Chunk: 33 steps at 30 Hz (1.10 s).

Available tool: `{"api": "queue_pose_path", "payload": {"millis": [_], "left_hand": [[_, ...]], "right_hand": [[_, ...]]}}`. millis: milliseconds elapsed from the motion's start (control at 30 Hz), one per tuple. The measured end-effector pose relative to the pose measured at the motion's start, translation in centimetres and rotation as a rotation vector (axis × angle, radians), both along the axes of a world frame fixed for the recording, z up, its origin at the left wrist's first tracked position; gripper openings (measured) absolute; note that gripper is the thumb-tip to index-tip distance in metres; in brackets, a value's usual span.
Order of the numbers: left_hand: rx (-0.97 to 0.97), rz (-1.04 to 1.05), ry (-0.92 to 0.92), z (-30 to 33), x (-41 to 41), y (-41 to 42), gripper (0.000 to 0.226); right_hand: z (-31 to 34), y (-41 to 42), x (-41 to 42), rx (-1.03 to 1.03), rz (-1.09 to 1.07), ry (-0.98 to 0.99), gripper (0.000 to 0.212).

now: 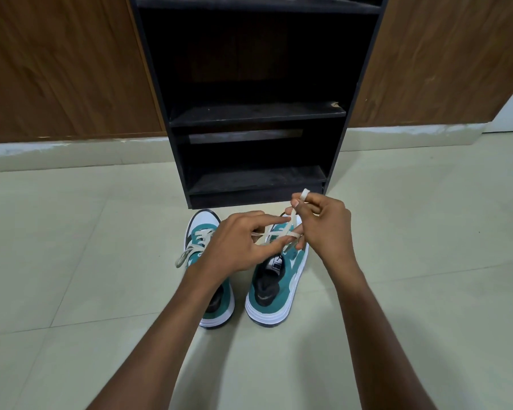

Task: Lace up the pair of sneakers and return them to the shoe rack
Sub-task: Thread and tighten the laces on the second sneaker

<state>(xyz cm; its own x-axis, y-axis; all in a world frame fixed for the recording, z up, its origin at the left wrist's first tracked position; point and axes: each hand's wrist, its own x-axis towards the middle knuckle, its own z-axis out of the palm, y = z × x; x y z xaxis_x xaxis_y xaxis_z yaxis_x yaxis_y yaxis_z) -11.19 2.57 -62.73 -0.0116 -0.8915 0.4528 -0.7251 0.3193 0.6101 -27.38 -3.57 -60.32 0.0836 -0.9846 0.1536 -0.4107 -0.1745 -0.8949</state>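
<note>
Two teal and white sneakers stand side by side on the floor, toes toward the black shoe rack point(258, 113). The left sneaker point(202, 241) has its cream lace tied in a bow. Over the right sneaker point(279, 279) both hands work the cream lace point(282, 233). My left hand point(237, 244) pinches one strand between thumb and fingers, index finger stretched toward the right. My right hand point(323, 229) holds the other strand, which loops over a raised fingertip. The hands hide the front half of the right sneaker.
The rack's shelves hold nothing and its base stands just beyond the sneakers' toes. Brown wooden panels point(57, 69) flank the rack on both sides. Pale floor tiles point(71, 261) spread all around the shoes.
</note>
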Motion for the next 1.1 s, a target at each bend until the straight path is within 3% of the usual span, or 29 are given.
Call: {"api": "queue_pose_path", "payload": {"millis": [133,233,367,467,600,767,933,1100], "left_hand": [[-0.114,0.004,-0.132,0.0,-0.1,-0.1,0.024],[-0.063,-0.008,-0.029,-0.1,-1.0,-0.2,0.023],[0.246,-0.005,0.495,1.1,-3.0,0.1,0.017],[0.513,0.053,0.898,2.0,-3.6,-0.4,0.026],[0.664,0.038,1.136,2.3,-2.8,-1.0,0.028],[0.657,0.122,1.005,2.5,-2.3,-1.0,0.027],[0.614,0.1,0.947,2.7,-2.6,-0.9,0.014],[0.595,0.14,0.956,2.6,-2.2,-0.9,0.017]], "right_hand": [[-0.5,-0.3,-0.2,-0.034,-0.078,0.011,0.023],[-0.6,0.0,0.0,-0.034,-0.052,-0.008,0.03],[-0.7,1.0,0.4,-0.006,-0.034,-0.148,0.029],[-1.4,1.8,0.3,-0.096,0.04,-0.06,0.017],[-3.0,2.4,-0.4,-0.248,0.101,0.019,0.011],[-2.9,2.4,-0.4,-0.462,-0.025,0.09,0.018],[0.6,2.5,-0.1,0.078,-0.112,-0.352,0.014],[2.9,2.0,-1.3,0.116,-0.128,-0.529,0.01]]}}
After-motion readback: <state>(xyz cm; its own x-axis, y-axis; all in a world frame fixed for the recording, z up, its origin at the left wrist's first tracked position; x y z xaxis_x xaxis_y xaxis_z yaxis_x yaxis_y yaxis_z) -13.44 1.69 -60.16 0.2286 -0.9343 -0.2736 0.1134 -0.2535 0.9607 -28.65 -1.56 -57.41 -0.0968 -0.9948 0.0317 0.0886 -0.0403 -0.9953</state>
